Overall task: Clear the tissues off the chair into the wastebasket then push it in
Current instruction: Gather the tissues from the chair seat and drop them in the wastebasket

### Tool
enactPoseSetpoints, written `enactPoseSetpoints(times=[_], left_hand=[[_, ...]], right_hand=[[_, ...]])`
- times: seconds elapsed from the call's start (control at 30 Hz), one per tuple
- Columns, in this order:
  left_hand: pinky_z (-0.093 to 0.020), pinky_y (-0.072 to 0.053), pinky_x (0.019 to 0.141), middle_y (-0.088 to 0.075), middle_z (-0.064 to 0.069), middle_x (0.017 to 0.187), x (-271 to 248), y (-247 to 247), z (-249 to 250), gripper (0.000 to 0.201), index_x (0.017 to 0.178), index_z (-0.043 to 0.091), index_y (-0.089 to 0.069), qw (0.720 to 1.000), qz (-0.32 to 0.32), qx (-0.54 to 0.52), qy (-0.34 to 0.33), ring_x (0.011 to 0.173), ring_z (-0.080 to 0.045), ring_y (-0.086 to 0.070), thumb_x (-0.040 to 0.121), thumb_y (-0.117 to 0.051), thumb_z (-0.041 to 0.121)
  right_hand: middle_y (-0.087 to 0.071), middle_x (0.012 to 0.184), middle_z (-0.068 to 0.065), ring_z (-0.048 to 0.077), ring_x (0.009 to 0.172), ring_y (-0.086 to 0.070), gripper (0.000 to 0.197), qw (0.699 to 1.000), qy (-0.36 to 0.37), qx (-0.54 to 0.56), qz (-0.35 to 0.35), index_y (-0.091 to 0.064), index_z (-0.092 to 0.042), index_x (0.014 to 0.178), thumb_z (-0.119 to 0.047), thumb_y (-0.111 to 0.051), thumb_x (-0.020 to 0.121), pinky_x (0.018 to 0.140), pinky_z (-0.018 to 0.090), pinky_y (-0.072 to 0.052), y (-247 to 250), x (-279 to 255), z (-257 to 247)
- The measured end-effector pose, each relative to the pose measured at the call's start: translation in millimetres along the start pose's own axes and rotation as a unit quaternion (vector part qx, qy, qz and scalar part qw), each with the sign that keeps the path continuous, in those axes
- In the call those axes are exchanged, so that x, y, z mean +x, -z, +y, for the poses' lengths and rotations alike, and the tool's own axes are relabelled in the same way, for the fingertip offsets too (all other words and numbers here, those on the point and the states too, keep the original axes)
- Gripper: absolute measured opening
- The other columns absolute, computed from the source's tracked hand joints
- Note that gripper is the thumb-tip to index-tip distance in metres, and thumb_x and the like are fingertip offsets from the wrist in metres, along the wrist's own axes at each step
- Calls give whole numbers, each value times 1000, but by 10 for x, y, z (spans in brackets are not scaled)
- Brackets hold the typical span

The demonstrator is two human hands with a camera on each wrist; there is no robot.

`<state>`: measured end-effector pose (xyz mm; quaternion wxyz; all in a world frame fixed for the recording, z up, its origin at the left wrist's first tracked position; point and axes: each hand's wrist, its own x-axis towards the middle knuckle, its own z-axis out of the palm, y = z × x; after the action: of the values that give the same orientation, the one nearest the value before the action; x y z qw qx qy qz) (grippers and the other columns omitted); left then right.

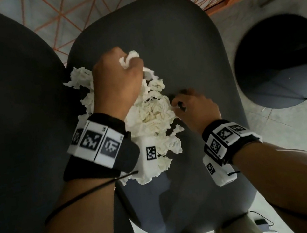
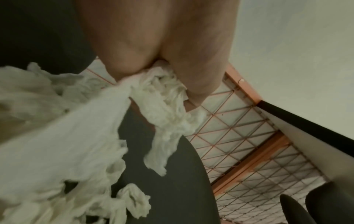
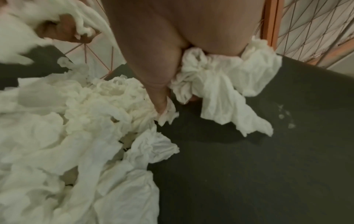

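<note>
A heap of crumpled white tissues (image 1: 152, 116) lies on the dark grey chair seat (image 1: 188, 52). My left hand (image 1: 119, 79) is clenched over the heap's far side, gripping a wad of tissue (image 2: 162, 94) that pokes out between the fingers. My right hand (image 1: 193, 105) sits at the heap's right edge, its fingers curled round another bunch of tissue (image 3: 216, 75); the thumb presses into the pile (image 3: 95, 121). The black round wastebasket (image 1: 281, 65) stands on the floor to the right of the chair.
A second dark chair (image 1: 12, 120) stands close on the left. An orange wire grid panel (image 1: 88, 6) lies on the pale floor beyond the chairs. Small tissue crumbs (image 3: 285, 115) dot the seat. Cables (image 1: 259, 223) lie by my legs.
</note>
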<state>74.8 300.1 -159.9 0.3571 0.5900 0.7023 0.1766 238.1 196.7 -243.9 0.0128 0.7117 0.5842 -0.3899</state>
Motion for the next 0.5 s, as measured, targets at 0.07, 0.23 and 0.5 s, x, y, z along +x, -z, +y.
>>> enactPoseSetpoints(times=[0.07, 0.23, 0.5], left_hand=[[-25, -50, 63, -62, 3, 75, -78, 11, 11, 12, 77, 19, -51, 999, -22, -33, 28, 69, -11, -60, 86, -59, 15], [-31, -52, 77, -59, 12, 91, -165, -93, 28, 31, 104, 24, -54, 991, -124, -10, 48, 92, -13, -65, 88, -45, -1], [-40, -52, 84, -64, -10, 111, -92, -649, 4, 43, 112, 17, -58, 958, -180, 219, 52, 103, -32, -61, 85, -61, 50]], right_hand=[[-59, 111, -3, 26, 90, -62, 13, 1000, -6, 20, 6, -62, -28, 99, -36, -53, 92, 74, 34, -48, -11, 5, -15], [-63, 84, 0, 20, 75, -59, 4, 990, -55, 132, 22, -56, -19, 86, -16, -55, 83, 66, 30, -47, 33, -106, 36], [-65, 78, 0, 20, 75, -59, 17, 964, -112, 239, 35, -63, -14, 88, -19, -48, 92, 71, 29, -45, 113, -431, 187]])
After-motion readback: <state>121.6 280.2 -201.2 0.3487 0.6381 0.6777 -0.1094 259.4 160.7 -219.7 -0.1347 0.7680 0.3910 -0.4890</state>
